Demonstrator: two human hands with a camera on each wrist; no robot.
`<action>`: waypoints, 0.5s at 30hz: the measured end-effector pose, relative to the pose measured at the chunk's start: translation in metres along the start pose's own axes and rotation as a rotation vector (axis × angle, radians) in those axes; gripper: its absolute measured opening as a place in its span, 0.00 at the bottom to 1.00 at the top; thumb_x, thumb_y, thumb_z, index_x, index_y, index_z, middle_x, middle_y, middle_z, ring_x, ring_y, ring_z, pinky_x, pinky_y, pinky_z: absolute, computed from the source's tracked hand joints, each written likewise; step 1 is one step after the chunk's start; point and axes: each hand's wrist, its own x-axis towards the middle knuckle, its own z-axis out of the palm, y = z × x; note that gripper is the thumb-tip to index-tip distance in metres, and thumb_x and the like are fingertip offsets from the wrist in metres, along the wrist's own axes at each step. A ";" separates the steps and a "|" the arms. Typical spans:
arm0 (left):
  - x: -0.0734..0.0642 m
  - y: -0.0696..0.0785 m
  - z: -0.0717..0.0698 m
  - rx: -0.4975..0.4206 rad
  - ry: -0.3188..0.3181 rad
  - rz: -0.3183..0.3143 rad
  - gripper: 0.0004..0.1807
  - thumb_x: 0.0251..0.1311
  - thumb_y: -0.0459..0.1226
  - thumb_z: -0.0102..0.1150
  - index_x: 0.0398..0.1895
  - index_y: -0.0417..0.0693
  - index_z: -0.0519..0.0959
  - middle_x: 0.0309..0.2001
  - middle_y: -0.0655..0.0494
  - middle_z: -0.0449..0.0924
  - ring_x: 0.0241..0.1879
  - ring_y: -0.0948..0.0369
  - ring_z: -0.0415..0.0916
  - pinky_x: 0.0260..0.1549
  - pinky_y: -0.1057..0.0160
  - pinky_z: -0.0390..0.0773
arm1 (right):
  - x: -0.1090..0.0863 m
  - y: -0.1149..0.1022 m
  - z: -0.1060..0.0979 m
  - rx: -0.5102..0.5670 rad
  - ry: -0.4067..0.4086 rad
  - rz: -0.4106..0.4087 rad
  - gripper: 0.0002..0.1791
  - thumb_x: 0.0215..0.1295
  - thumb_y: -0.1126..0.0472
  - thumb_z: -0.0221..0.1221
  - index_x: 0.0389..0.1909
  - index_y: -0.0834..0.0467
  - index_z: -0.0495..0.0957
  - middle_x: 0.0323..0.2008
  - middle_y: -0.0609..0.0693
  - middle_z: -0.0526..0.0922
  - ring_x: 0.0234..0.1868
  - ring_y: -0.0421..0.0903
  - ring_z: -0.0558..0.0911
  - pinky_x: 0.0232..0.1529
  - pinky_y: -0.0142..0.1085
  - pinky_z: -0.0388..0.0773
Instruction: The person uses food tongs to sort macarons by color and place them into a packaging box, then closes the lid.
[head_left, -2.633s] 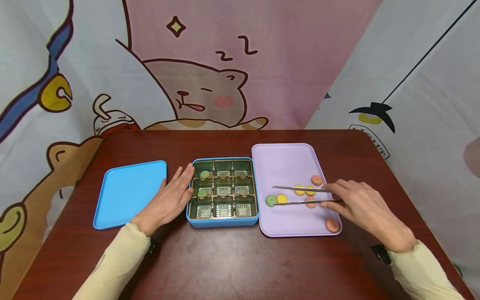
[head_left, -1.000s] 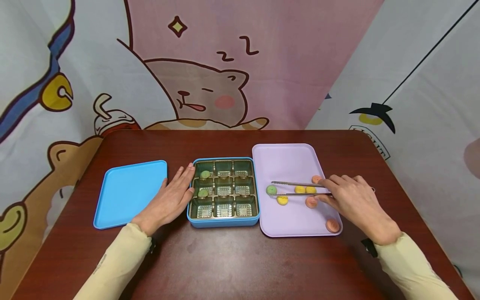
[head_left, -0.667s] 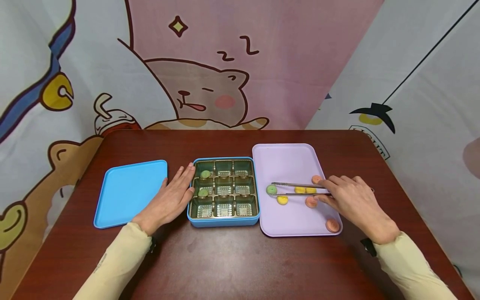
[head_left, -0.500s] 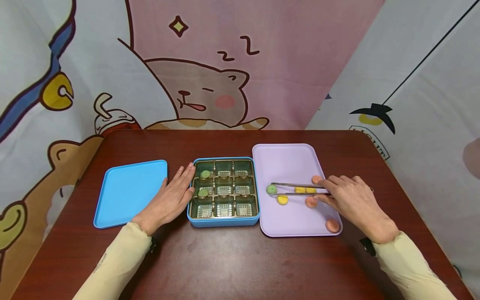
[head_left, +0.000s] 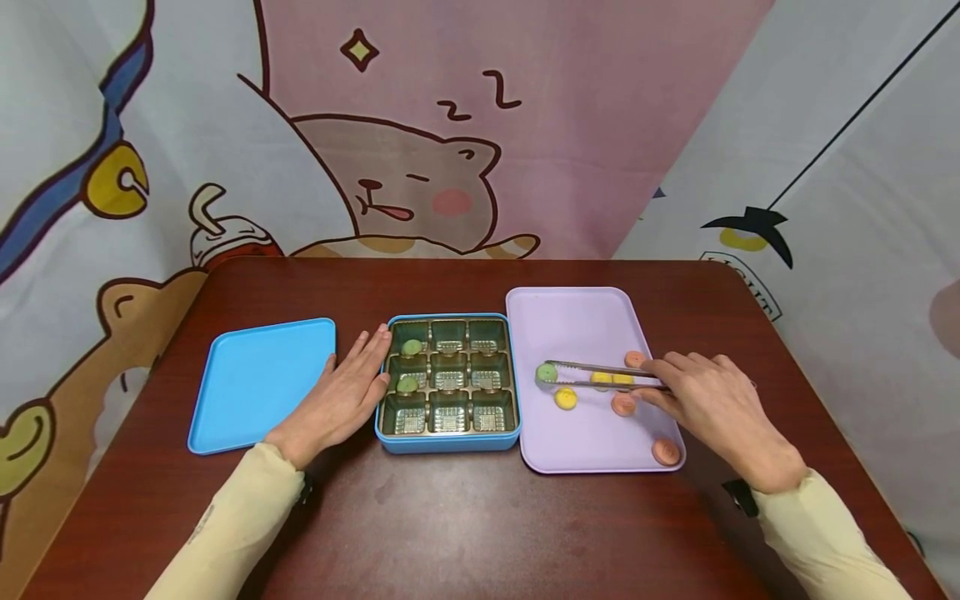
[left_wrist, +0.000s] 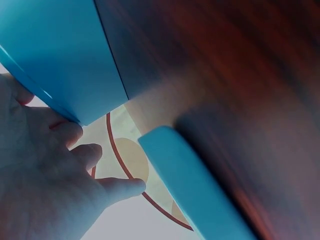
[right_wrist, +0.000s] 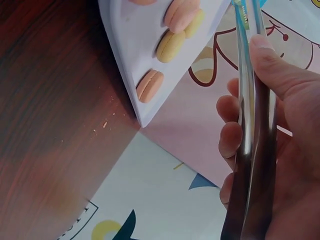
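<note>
My right hand (head_left: 708, 412) grips metal tongs (head_left: 600, 385) over the lilac tray (head_left: 573, 321). Between the tong tips sits a green macaron (head_left: 547, 372); whether it has left the tray I cannot tell. A yellow macaron (head_left: 566, 398) lies just in front of the tips. In the right wrist view thumb and fingers curl round the tongs (right_wrist: 256, 130). My left hand (head_left: 337, 396) rests with straight fingers against the left side of a blue box (head_left: 450, 446). The box's gold insert has several compartments. Two green macarons (head_left: 412, 347) lie in its left column, back and middle.
Two more yellow macarons (head_left: 602, 377) lie behind the tongs. Pink macarons (head_left: 665, 452) lie along the tray's right part. A blue lid (head_left: 258, 387) lies left of the box. The tray stands against the box's right side on the brown table (head_left: 465, 525).
The tongs shifted backward from around a yellow macaron to the green one and drew together on it. That macaron moved back and slightly right. My left hand stayed against the box.
</note>
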 end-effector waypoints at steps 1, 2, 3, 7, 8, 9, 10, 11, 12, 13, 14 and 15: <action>0.000 0.000 0.000 0.000 -0.001 -0.001 0.35 0.83 0.47 0.37 0.85 0.47 0.44 0.84 0.52 0.40 0.82 0.46 0.40 0.71 0.27 0.44 | -0.001 0.000 -0.001 0.004 0.003 0.003 0.34 0.61 0.29 0.61 0.45 0.57 0.88 0.21 0.43 0.76 0.22 0.43 0.71 0.27 0.37 0.59; 0.000 0.000 0.000 0.001 -0.002 -0.002 0.35 0.83 0.47 0.37 0.85 0.48 0.44 0.84 0.52 0.40 0.82 0.46 0.40 0.71 0.27 0.44 | -0.001 0.000 -0.002 0.009 0.007 0.006 0.38 0.64 0.26 0.53 0.44 0.57 0.88 0.21 0.43 0.75 0.22 0.42 0.71 0.27 0.37 0.59; 0.000 0.000 0.000 0.003 -0.001 -0.001 0.34 0.83 0.47 0.37 0.85 0.48 0.44 0.84 0.51 0.40 0.82 0.46 0.40 0.71 0.27 0.45 | -0.002 0.000 -0.004 0.013 0.011 0.010 0.42 0.65 0.24 0.45 0.44 0.57 0.88 0.21 0.42 0.74 0.22 0.42 0.70 0.27 0.37 0.59; 0.000 0.000 0.000 0.004 0.008 0.003 0.34 0.83 0.47 0.37 0.85 0.47 0.45 0.84 0.50 0.41 0.82 0.46 0.41 0.71 0.27 0.45 | -0.003 -0.002 -0.009 0.025 0.033 0.015 0.49 0.66 0.22 0.32 0.44 0.56 0.87 0.22 0.41 0.72 0.22 0.42 0.69 0.27 0.37 0.59; 0.000 0.000 0.000 0.003 0.010 0.006 0.34 0.83 0.47 0.37 0.85 0.47 0.45 0.84 0.50 0.42 0.82 0.45 0.41 0.71 0.27 0.45 | -0.004 -0.002 -0.011 0.026 0.038 0.015 0.48 0.67 0.22 0.32 0.44 0.56 0.87 0.22 0.41 0.72 0.22 0.42 0.69 0.27 0.38 0.60; 0.000 0.000 0.000 0.002 0.011 0.007 0.34 0.83 0.47 0.38 0.85 0.47 0.45 0.84 0.50 0.42 0.82 0.45 0.41 0.71 0.27 0.45 | -0.004 -0.003 -0.012 0.024 0.042 0.015 0.48 0.67 0.22 0.33 0.45 0.56 0.87 0.22 0.41 0.72 0.22 0.42 0.69 0.27 0.38 0.60; 0.000 0.000 0.000 0.002 0.011 0.008 0.34 0.83 0.46 0.38 0.85 0.46 0.45 0.84 0.49 0.42 0.82 0.45 0.41 0.70 0.26 0.45 | -0.004 -0.004 -0.013 0.022 0.045 0.012 0.46 0.68 0.22 0.36 0.45 0.56 0.87 0.22 0.41 0.72 0.23 0.42 0.70 0.27 0.38 0.61; 0.000 0.000 0.000 0.000 0.010 0.007 0.34 0.83 0.46 0.37 0.85 0.47 0.45 0.84 0.50 0.42 0.82 0.45 0.41 0.71 0.27 0.45 | -0.004 -0.004 -0.015 0.024 0.048 0.013 0.43 0.68 0.23 0.41 0.46 0.56 0.87 0.22 0.41 0.72 0.23 0.42 0.70 0.27 0.38 0.61; 0.000 0.000 0.000 -0.001 0.008 0.007 0.34 0.83 0.47 0.37 0.85 0.47 0.45 0.84 0.50 0.41 0.82 0.46 0.41 0.71 0.27 0.45 | -0.004 -0.005 -0.016 0.024 0.052 0.012 0.39 0.68 0.25 0.49 0.47 0.56 0.87 0.23 0.41 0.73 0.23 0.42 0.70 0.27 0.39 0.62; 0.000 0.000 0.000 -0.002 0.006 0.005 0.34 0.83 0.47 0.37 0.85 0.47 0.45 0.84 0.51 0.41 0.82 0.46 0.41 0.71 0.27 0.45 | -0.004 -0.006 -0.017 0.022 0.056 0.010 0.35 0.68 0.28 0.56 0.47 0.56 0.87 0.23 0.41 0.74 0.24 0.42 0.71 0.27 0.39 0.63; 0.000 0.000 0.000 -0.004 0.002 0.003 0.35 0.83 0.47 0.37 0.85 0.47 0.45 0.84 0.52 0.40 0.82 0.47 0.40 0.71 0.27 0.45 | -0.004 -0.007 -0.018 0.022 0.060 0.009 0.30 0.66 0.32 0.62 0.48 0.56 0.87 0.24 0.41 0.74 0.24 0.42 0.72 0.28 0.39 0.64; 0.000 0.000 0.000 -0.004 0.000 0.000 0.35 0.83 0.47 0.37 0.85 0.47 0.44 0.84 0.53 0.40 0.82 0.47 0.39 0.71 0.28 0.44 | -0.003 -0.008 -0.019 0.025 0.066 0.006 0.27 0.63 0.37 0.67 0.48 0.56 0.87 0.24 0.42 0.75 0.24 0.43 0.73 0.28 0.39 0.64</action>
